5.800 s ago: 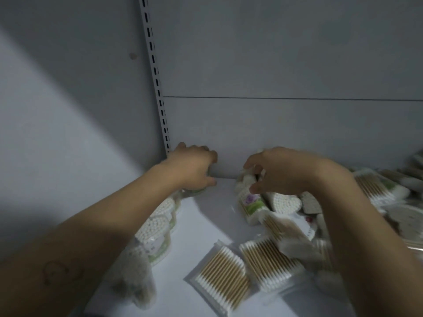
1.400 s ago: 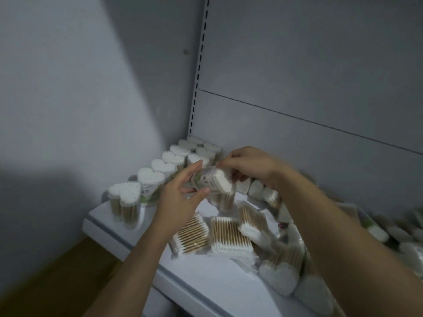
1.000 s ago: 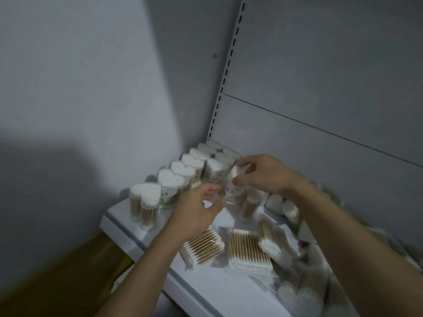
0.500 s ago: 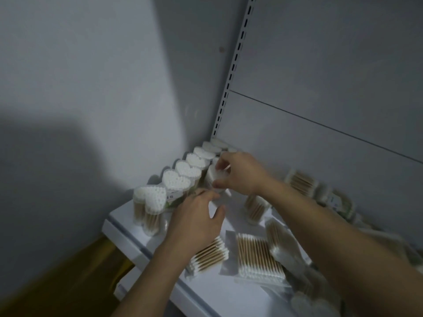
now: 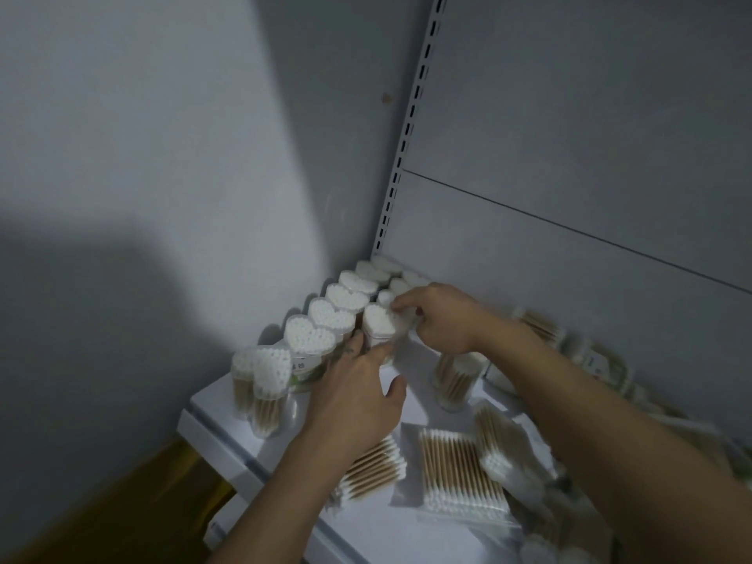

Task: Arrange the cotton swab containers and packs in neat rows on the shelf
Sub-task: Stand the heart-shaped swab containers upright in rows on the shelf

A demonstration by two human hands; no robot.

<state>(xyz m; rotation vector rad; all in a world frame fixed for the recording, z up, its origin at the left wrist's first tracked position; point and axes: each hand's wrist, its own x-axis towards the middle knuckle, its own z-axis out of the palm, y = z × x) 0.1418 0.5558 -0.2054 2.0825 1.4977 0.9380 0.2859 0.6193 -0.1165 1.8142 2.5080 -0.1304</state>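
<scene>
Dim grey wall (image 5: 162, 156) fills the left of the frame and meets a smooth grey back panel (image 5: 569, 136) at a pale metal upright (image 5: 411, 128) punched with a line of small dark slots. Below them a glossy white shelf (image 5: 219, 405) juts out of the corner, with a strip of brownish floor (image 5: 101, 506) at the lower left.

Along the wall runs a row of clear plastic heart-shaped tubs (image 5: 325, 315), standing upright from the shelf's front edge back to the corner. Each is packed with wooden-stemmed cotton swabs, whose white tips make a bumpy, pebbled heart on top. A shorter second row (image 5: 401, 284) has begun just beside it at the back.

At the near end of that second row, mid-frame, stands the heart-shaped container (image 5: 378, 323). The right hand (image 5: 439, 319) has its fingers curled over the container's far top edge, pinching it. The left hand (image 5: 358, 396) reaches in from below with fingers stretched nearly straight, tips touching the container's lower side and thumb spread wide, gripping nothing.

Right of the hands a clear tub of swabs (image 5: 455, 376) shows its tan stems. At the lower centre lie flat clear packs (image 5: 460, 478) with swabs in tidy parallel lines, white at both ends. More packs and tubs heap up, blurred, along the right edge (image 5: 602, 360)
</scene>
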